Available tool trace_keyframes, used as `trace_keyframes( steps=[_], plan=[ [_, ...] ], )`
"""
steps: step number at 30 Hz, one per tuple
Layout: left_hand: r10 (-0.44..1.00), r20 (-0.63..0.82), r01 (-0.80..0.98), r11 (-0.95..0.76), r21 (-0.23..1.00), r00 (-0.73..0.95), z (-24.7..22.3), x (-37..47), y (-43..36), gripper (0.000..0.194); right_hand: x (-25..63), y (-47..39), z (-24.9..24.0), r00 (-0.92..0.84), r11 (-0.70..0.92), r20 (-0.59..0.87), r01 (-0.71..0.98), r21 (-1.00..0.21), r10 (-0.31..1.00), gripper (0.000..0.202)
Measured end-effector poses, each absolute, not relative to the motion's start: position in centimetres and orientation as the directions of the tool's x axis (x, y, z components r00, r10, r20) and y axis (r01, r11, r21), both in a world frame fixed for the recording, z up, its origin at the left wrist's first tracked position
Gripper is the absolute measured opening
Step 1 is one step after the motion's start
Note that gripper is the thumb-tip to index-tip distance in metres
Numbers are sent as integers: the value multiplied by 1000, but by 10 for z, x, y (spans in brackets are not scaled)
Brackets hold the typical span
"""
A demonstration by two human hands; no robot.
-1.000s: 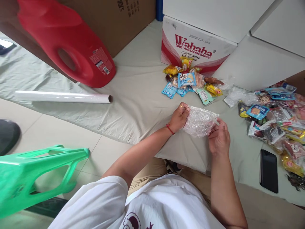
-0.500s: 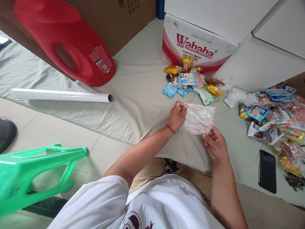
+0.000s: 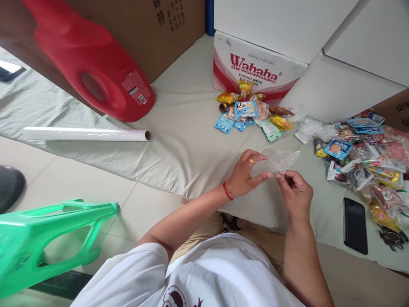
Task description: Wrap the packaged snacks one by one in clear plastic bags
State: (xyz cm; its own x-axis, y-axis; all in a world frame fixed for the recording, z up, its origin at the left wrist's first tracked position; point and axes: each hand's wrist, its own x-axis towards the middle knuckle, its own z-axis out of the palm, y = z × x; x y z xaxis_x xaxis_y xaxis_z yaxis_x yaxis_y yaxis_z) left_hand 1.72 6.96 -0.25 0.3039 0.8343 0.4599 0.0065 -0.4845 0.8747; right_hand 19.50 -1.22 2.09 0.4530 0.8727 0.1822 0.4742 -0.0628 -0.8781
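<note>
A crinkled clear plastic bag (image 3: 283,159) is pinched at its near edge between the thumb and fingers of my right hand (image 3: 296,192). Just left of it, my left hand (image 3: 246,174) is open, thumb and forefinger spread apart around the bag's left side. The left thumb tip lies close to the right fingertips; whether it touches the film I cannot tell. Beyond the hands sits a small pile of wrapped snacks (image 3: 246,110), with a pale green packet (image 3: 270,129) at its near side.
A larger heap of packaged snacks (image 3: 367,167) lies right, with more clear bags (image 3: 311,131) and a black phone (image 3: 355,226) nearby. A Wahaba-style printed carton (image 3: 255,64) stands behind. Left are a red jug (image 3: 108,76), a white tube (image 3: 86,134) and a green stool (image 3: 57,230).
My left hand has let go of the bag's left side and opened, moving right toward my right hand. The bag now looks narrower and folded, while my right hand keeps its pinch.
</note>
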Motion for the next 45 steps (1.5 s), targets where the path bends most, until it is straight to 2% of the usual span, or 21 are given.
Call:
trace_keyframes(
  steps=[2, 4, 6, 8, 10, 14, 16, 20, 24, 27, 29, 31, 32, 34, 36, 39, 41, 43, 45],
  plan=[
    [837, 413, -10, -439, 899, 359, 0, 22, 58, 36, 193, -16, 29, 334, -13, 223, 580, -815, 916, 18],
    [883, 309, -14, -325, 945, 354, -2, 27, 52, 21, 192, -19, 33, 244, 39, 238, 615, -787, 940, 16],
    [940, 146, -42, -140, 989, 310, -6, 29, 49, 15, 193, -24, 33, 218, 53, 222, 589, -806, 950, 16],
    [972, -27, -136, 60, 989, 234, -9, 28, 47, 15, 196, -29, 28, 267, 18, 181, 516, -856, 947, 18],
    [971, -172, -305, 217, 927, 167, -9, 25, 46, 15, 201, -35, 22, 348, -45, 111, 410, -911, 931, 20],
    [903, -402, -627, 402, 667, 151, -4, 17, 45, 13, 210, -45, 14, 425, -119, -26, 192, -974, 905, 25],
    [876, -460, -683, 426, 593, 148, -2, 14, 47, 13, 213, -50, 11, 420, -122, -64, 112, -986, 905, 26],
    [852, -507, -696, 441, 566, 127, -2, 10, 47, 21, 217, -60, 10, 410, -128, -118, -3, -992, 904, 29],
    [873, -453, -674, 446, 588, 182, 4, 10, 36, 18, 217, -65, 9, 412, -120, -135, -61, -991, 901, 31],
    [943, -239, -586, 331, 739, 230, 9, 8, 25, 38, 219, -66, 7, 434, -125, -142, -68, -990, 890, 33],
    [966, -68, -431, 174, 885, 251, 10, 6, 19, 57, 220, -67, 5, 443, -131, -143, -57, -990, 885, 34],
    [970, 20, -205, 31, 978, 243, 8, 5, 17, 67, 221, -69, 4, 427, -122, -118, -17, -992, 897, 33],
    [972, 19, -93, 3, 996, 234, 6, 5, 17, 61, 222, -71, 4, 405, -109, -94, 15, -994, 910, 31],
    [979, -42, 49, 32, 998, 199, 2, 4, 19, 33, 224, -76, 5, 318, -79, -47, 87, -993, 947, 27],
    [981, -98, 53, 90, 995, 170, -1, 3, 22, 18, 229, -80, 8, 179, -66, -38, 154, -986, 983, 25],
    [992, -71, -39, 75, 996, 104, -4, -1, 25, 14, 239, -82, 15, -6, -75, -79, 217, -973, 997, 28],
    [994, -24, -53, 30, 998, 111, -3, -4, 25, 11, 242, -78, 18, 47, -75, -66, 219, -973, 997, 33],
    [988, 29, -16, -27, 1000, 150, -1, -4, 23, 10, 238, -70, 22, 186, -69, -28, 221, -973, 982, 40],
    [978, 91, 35, -100, 994, 185, 2, -3, 20, 11, 228, -60, 27, 243, -53, 6, 236, -970, 970, 51]
  ],
)
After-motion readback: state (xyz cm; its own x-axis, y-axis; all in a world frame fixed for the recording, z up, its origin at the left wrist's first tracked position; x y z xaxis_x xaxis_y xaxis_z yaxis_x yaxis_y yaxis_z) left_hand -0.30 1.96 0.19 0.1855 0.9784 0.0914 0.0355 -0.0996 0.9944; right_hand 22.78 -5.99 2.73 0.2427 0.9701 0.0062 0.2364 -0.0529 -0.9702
